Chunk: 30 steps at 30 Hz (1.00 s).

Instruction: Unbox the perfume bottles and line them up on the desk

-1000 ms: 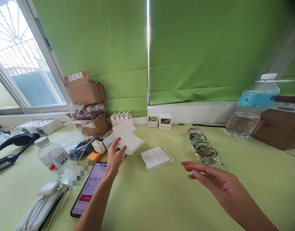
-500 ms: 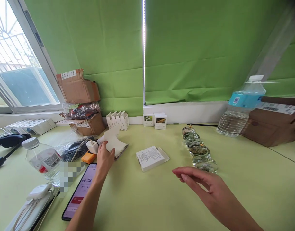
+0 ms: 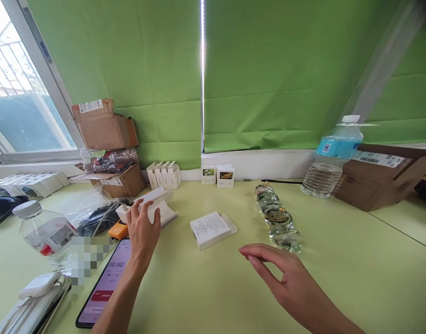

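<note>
Head view: left hand splayed, right hand loosely curled.

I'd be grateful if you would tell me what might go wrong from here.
The right hand is near the overlapping clear round ornaments, so a sideways sweep might knock them.
The left forearm passes over part of the phone; lowering it could press the screen.
The white box has its flap sticking out, which might get bent if something catches it.
</note>
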Available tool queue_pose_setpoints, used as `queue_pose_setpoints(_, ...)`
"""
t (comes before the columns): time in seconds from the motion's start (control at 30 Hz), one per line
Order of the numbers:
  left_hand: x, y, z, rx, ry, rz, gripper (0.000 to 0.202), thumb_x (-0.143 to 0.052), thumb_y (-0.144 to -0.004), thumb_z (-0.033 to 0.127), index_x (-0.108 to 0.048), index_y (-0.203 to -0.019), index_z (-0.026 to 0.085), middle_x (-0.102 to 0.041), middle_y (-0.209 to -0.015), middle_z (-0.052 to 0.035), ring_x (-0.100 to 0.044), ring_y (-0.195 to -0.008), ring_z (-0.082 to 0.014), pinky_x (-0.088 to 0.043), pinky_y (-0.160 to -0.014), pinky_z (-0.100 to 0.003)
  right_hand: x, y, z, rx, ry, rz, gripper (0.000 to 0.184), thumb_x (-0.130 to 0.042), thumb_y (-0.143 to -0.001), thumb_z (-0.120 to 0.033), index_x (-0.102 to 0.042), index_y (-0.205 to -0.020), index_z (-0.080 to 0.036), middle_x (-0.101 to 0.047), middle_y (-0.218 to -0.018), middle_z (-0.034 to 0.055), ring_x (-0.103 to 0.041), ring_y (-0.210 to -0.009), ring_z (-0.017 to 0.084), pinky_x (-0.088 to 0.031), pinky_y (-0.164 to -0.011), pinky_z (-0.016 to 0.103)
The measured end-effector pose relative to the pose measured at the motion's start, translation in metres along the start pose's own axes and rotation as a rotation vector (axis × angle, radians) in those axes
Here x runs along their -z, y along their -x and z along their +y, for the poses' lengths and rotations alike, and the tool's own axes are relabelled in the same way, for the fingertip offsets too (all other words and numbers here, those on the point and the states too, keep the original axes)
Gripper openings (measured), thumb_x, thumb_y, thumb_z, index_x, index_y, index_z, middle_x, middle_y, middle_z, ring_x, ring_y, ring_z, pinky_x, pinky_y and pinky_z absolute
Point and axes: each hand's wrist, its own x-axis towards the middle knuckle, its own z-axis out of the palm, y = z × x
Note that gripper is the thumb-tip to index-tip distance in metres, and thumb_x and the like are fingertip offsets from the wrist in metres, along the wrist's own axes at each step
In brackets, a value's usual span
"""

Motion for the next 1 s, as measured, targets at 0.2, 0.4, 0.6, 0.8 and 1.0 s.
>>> queue_pose_setpoints(0.2, -0.018, 0.027, 0.026, -0.27, 0.232, -0.272, 0.035, -0.046, -0.09, 0.042, -0.054, -0.12, 0.024, -0.048, -0.136, -0.0065, -0.04, -0.129, -0.0235, -0.034, -0.108, -0.04, -0.004, -0.001, 0.0, 0.064, 0.048, -0.035, 0.029, -0.041, -0.095, -0.038, -0.066, -0.105, -0.027, -0.066, -0.112, 0.0039, -0.059, -0.106, 0.021, -0.046, -0.093, 0.035)
queue_pose_setpoints(0.4, -0.048, 0.052, 0.039, -0.072, 0.418, -0.641, 0.061, -0.05, -0.084, 0.053, -0.043, -0.135, 0.02, -0.04, -0.145, -0.0111, -0.026, -0.139, -0.0294, -0.023, -0.112, -0.048, -0.009, 0.0, -0.007, 0.084, 0.031, -0.095, 0.029, -0.037, -0.096, -0.034, -0.064, -0.104, -0.025, -0.066, -0.107, 0.0041, -0.06, -0.102, 0.019, -0.045, -0.092, 0.032)
queue_pose_setpoints(0.6, -0.037, 0.056, 0.05, -0.027, 0.497, -0.686, 0.044, -0.06, -0.076, 0.051, -0.058, -0.109, 0.022, -0.064, -0.109, -0.0085, -0.053, -0.112, -0.0299, -0.04, -0.095, -0.044, -0.019, 0.003, -0.004, 0.015, -0.006, -0.167, 0.028, -0.038, -0.095, -0.035, -0.063, -0.101, -0.024, -0.064, -0.107, 0.0049, -0.061, -0.09, 0.018, -0.048, -0.083, 0.031)
queue_pose_setpoints(0.8, -0.022, 0.066, 0.067, -0.007, 0.623, -0.686, 0.045, -0.07, -0.07, 0.033, -0.053, -0.111, 0.024, -0.062, -0.108, -0.0045, -0.056, -0.103, -0.0243, -0.043, -0.09, -0.038, -0.028, -0.002, 0.001, -0.052, -0.052, -0.162, 0.033, -0.04, -0.093, -0.039, -0.066, -0.104, -0.022, -0.066, -0.105, 0.0071, -0.062, -0.086, 0.02, -0.049, -0.076, 0.03)
queue_pose_setpoints(1.0, -0.008, 0.086, 0.087, -0.105, 0.74, -0.581, 0.042, -0.052, -0.086, 0.023, -0.046, -0.127, 0.028, -0.047, -0.127, -0.0063, -0.048, -0.116, -0.0198, -0.041, -0.098, -0.032, -0.035, -0.004, 0.004, -0.22, -0.33, -0.129, 0.053, -0.044, -0.09, -0.052, -0.057, -0.128, -0.017, -0.066, -0.108, 0.0105, -0.061, -0.093, 0.023, -0.051, -0.08, 0.033)
